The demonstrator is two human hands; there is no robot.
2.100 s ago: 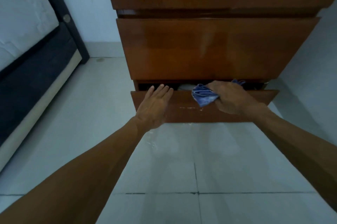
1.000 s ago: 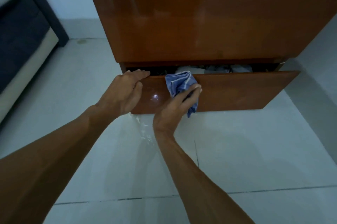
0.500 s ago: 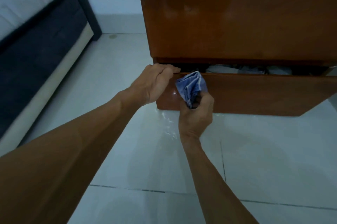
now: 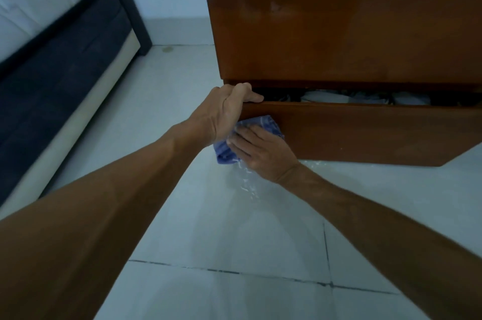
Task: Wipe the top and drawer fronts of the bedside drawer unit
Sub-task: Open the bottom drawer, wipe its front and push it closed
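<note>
Presently the right hand (image 4: 260,154) lies flat with its fingers spread over a crumpled blue cloth (image 4: 227,153), pressing it against the left end of the bottom drawer front (image 4: 365,132). At about eleven o'clock from it, and touching it, the left hand (image 4: 225,113) is curled over the top edge of that same drawer at its left corner, fingers hooked into the gap, steadying it.

By judgement the wiping is at the lowest drawer front, at its left end. Whether the rest of this front, the panels above or the top have been wiped cannot be told; the top is out of view.

Outward from the hands, the bottom drawer stands pulled partly open, with pale folded things (image 4: 326,97) visible inside at one to two o'clock of the left hand. The drawer unit (image 4: 339,20) is glossy reddish-brown wood and fills the frame from twelve to three o'clock, resting on a pale tiled floor (image 4: 260,228). Just below the cloth, at six o'clock, the tile shows a glinting patch, apparently wet. A dark bed frame (image 4: 65,72) sits well apart at nine to ten o'clock.
</note>
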